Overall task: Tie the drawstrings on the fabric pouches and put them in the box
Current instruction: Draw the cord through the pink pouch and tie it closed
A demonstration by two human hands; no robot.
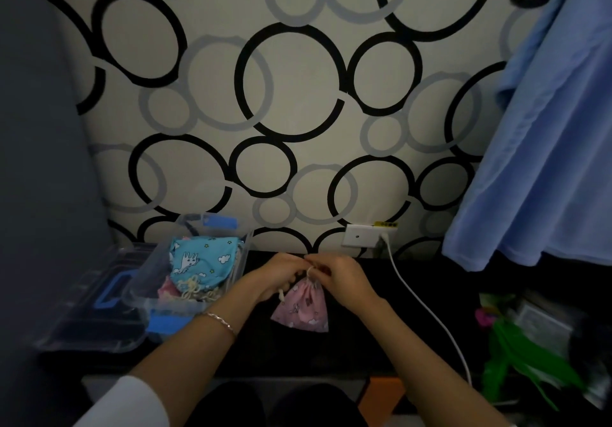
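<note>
A pink printed fabric pouch (303, 309) lies on the black table in front of me, its gathered neck pointing away. My left hand (276, 276) and my right hand (342, 277) meet at that neck, and each pinches the cream drawstring (309, 272). One knotted cord end hangs below my left hand. The clear plastic box (155, 294) stands to the left. It holds a blue cloud-print pouch (202, 262), a pink one and cream cords.
The box's clear lid (89, 324) with blue latches lies left of the box. A white cable (427, 307) runs from a wall socket (359, 236) across the table on the right. Green and pink wrappers (526, 350) sit at the right edge. Blue cloth (543, 161) hangs above.
</note>
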